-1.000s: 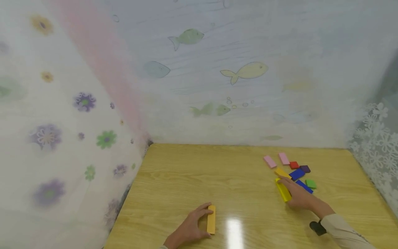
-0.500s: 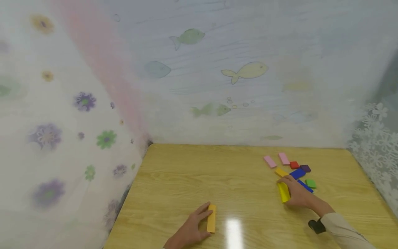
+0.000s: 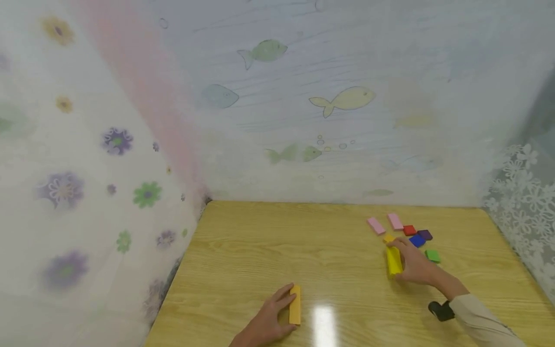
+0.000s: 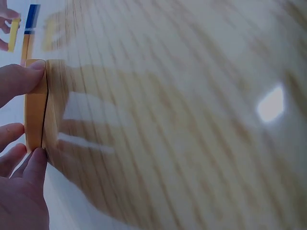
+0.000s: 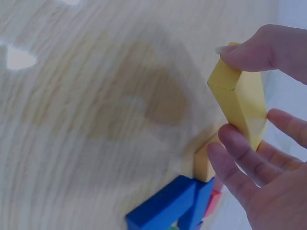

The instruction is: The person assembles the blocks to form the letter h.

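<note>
My left hand (image 3: pixel 270 317) holds an orange rectangular block (image 3: pixel 295 305) on the table at front centre. The left wrist view has the thumb on one end of that block (image 4: pixel 36 105) and fingertips at the other, its long edge along the wood. Further right, my right hand (image 3: pixel 417 265) grips a yellow rectangular block (image 3: pixel 394 260) by its ends. From the right wrist, the thumb presses the near end of the yellow block (image 5: pixel 247 103), and the fingers lie along its side and far end. Another orange block (image 3: pixel 389 238) lies just beyond it, partly hidden by the right hand.
Around the right hand lie blue blocks (image 5: pixel 160 203), a green block (image 3: pixel 432 256), a purple block (image 3: pixel 425 234), a red block (image 3: pixel 409 230) and two pink blocks, one of them (image 3: pixel 376 226) furthest left. Patterned fabric walls (image 3: pixel 277 183) border the wooden table (image 3: pixel 243 246).
My right hand has closed around the yellow block's ends, and the block has turned more upright in the head view and shifted slightly away. The left hand and its orange block stay nearly still.
</note>
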The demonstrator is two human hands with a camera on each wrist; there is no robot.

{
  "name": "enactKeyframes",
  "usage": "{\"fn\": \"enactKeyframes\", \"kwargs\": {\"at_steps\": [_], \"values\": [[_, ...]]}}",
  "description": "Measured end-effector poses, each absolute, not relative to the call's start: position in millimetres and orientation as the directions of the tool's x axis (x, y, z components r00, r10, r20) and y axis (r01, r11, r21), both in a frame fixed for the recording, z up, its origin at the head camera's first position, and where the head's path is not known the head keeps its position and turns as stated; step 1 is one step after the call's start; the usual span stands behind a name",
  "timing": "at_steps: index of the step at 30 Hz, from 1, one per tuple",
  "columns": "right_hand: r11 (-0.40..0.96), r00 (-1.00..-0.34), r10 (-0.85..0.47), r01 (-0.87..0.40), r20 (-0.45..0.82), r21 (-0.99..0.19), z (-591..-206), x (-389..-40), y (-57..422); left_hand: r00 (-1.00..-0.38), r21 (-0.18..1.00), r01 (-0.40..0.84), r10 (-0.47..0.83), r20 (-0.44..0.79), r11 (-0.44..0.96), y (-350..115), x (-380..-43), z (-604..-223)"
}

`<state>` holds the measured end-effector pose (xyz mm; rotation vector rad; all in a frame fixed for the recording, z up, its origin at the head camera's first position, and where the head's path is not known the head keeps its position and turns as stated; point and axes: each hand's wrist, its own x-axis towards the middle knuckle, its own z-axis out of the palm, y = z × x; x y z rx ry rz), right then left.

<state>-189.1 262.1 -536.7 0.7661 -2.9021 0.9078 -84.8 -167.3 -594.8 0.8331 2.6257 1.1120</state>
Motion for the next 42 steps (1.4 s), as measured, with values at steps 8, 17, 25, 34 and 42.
{"fn": "enactKeyframes", "kwargs": {"at_steps": [8,17,25,34,42], "values": [[0.697,-0.880,-0.452,-0.450,0.145,-0.558,-520.2,-190.2,255.7,-0.822,0.724,0.429,0.566,0.065,0.540,-168.0,-86.0,-593.4],[0.673,-0.844,-0.476,-0.530,0.246,-0.516,-505.4,-192.7,247.6,-0.826,0.708,0.449,0.555,0.097,0.545,-166.9,-85.7,-592.1],[0.660,-0.839,-0.485,-0.536,0.246,-0.527,-492.3,-193.5,233.3,-0.822,0.714,0.468,0.554,0.133,0.522,-168.9,-84.5,-592.8],[0.648,-0.839,-0.496,-0.530,0.224,-0.547,-483.2,-192.4,217.9,-0.830,0.706,0.460,0.544,0.126,0.539,-168.6,-83.4,-595.0],[0.635,-0.845,-0.497,-0.510,0.199,-0.581,-478.7,-191.0,204.8,-0.823,0.720,0.461,0.553,0.129,0.519,-166.1,-82.3,-597.8]]}}
